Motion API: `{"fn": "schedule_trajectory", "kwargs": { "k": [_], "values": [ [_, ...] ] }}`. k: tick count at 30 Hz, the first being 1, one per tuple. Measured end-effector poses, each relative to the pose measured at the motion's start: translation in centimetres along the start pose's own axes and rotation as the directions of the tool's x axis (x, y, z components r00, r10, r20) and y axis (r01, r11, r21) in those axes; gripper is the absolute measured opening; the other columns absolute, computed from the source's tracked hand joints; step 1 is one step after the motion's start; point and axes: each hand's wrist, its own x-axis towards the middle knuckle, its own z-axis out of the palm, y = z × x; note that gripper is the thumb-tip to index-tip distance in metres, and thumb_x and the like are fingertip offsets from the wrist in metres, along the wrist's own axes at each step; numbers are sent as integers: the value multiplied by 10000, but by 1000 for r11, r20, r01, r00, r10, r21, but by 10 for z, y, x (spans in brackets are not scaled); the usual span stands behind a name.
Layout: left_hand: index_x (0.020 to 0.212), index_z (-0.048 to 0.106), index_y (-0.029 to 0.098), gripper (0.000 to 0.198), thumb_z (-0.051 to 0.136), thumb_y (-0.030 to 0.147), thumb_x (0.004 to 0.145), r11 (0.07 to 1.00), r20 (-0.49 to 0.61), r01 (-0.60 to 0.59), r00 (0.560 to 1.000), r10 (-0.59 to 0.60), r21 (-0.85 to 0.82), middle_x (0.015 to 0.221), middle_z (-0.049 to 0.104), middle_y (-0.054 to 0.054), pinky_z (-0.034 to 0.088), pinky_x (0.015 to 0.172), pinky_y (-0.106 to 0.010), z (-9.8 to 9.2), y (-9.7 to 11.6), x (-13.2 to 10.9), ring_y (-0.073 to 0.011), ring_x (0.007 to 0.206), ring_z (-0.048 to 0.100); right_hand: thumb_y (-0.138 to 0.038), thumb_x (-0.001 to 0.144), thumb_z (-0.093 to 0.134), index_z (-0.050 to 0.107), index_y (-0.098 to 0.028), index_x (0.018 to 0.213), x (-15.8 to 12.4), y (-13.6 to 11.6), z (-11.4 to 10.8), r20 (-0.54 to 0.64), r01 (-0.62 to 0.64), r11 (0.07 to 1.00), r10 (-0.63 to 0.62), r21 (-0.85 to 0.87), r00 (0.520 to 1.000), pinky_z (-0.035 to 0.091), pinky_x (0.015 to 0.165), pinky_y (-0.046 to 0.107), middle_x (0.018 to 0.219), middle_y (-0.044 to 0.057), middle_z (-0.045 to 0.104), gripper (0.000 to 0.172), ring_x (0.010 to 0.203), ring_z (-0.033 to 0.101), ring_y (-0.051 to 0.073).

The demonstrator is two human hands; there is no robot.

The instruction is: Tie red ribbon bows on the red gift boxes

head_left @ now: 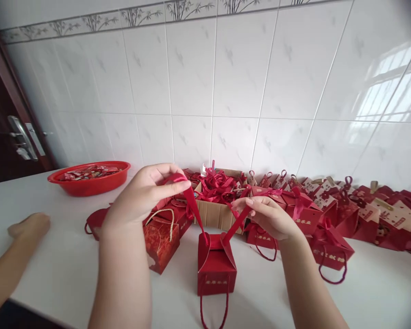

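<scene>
A small red gift box (217, 269) stands upright on the white table, its top flaps leaning inward and a cord handle hanging down its front. A red ribbon (193, 203) passes through the holes at its top. My left hand (150, 189), above and left of the box, pinches one ribbon end between thumb and fingers. Lower and to the right, my right hand (265, 214) is closed on the other end. Both ends are pulled up and apart in a V. Neither hand touches the box itself.
Behind the box is a cardboard carton (215, 215) of red ribbons. Red gift boxes (332, 249) crowd the right side; a patterned box (161, 240) stands left. A red basin (94, 185) holds small packets. Another person's hand (32, 226) rests at the far left. A tiled wall stands behind.
</scene>
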Motion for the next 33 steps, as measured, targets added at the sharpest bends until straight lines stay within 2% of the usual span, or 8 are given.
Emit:
{"fn": "schedule_trajectory", "kwargs": {
  "k": [4, 8, 12, 17, 20, 24, 29, 33],
  "values": [
    [820, 600, 180, 211, 768, 184, 694, 896, -151, -54, 988, -14, -441, 731, 624, 22, 492, 645, -181, 22, -25, 1, -91, 672, 594, -384, 808, 668, 649, -187, 568, 0, -1, 10, -19, 57, 998, -56, 35, 998, 476, 778, 282, 761, 35, 689, 312, 795, 642, 161],
    [1034, 534, 201, 482, 786, 95, 636, 802, -210, -77, 976, -61, -592, 781, 656, 15, 519, 706, -187, 33, -31, 6, -99, 747, 633, -391, 791, 690, 648, -189, 557, 0, -1, 20, -173, 133, 991, -135, -26, 976, 490, 726, 252, 646, 13, 639, 311, 697, 631, 136],
    [1194, 423, 241, 690, 776, 74, 625, 819, -273, -105, 960, -65, -564, 891, 667, 5, 546, 772, -223, 38, -27, 6, -108, 794, 660, -467, 810, 646, 696, -202, 642, 1, 0, 28, -250, 195, 976, -212, -93, 945, 507, 738, 288, 700, 35, 669, 318, 718, 637, 162],
    [1182, 378, 266, 685, 771, 110, 644, 947, -447, -127, 895, -18, -294, 1120, 609, -43, 575, 762, -259, 42, -27, 4, -128, 818, 677, -517, 861, 557, 732, -211, 824, -8, -4, 32, -331, 183, 913, -310, -364, 891, 493, 807, 337, 830, 58, 690, 354, 819, 625, 193],
    [1239, 323, 278, 717, 743, 121, 680, 935, -419, -147, 908, -2, -324, 1166, 594, -59, 579, 796, -276, 41, -28, 2, -136, 840, 683, -448, 840, 623, 730, -216, 867, -13, -8, 37, -336, 162, 860, -353, -484, 873, 497, 735, 299, 791, 40, 679, 257, 787, 617, 175],
    [1329, 199, 332, 881, 748, 100, 680, 917, -446, -174, 895, -4, -358, 1224, 564, -55, 580, 810, -291, 43, -27, 1, -137, 850, 678, -348, 789, 702, 730, -226, 880, -14, -12, 46, -327, 181, 855, -370, -487, 870, 473, 558, 238, 778, 20, 688, 154, 630, 586, 118],
    [1364, 139, 321, 834, 585, 15, 729, 886, -366, -174, 931, 5, -430, 1122, 601, -35, 562, 831, -329, 50, -27, 5, -115, 736, 686, -302, 771, 720, 735, -237, 900, -13, -12, 47, -349, 203, 837, -416, -509, 840, 505, 557, 231, 854, 27, 715, 145, 703, 641, 136],
    [1340, 194, 314, 768, 484, -3, 703, 892, -303, -157, 953, 24, -423, 1017, 618, -4, 564, 696, -303, 50, -30, 7, -84, 588, 630, -307, 790, 703, 733, -238, 907, -15, -12, 48, -368, 218, 800, -475, -559, 799, 542, 593, 259, 877, 31, 721, 139, 752, 663, 160]
  ]
}}
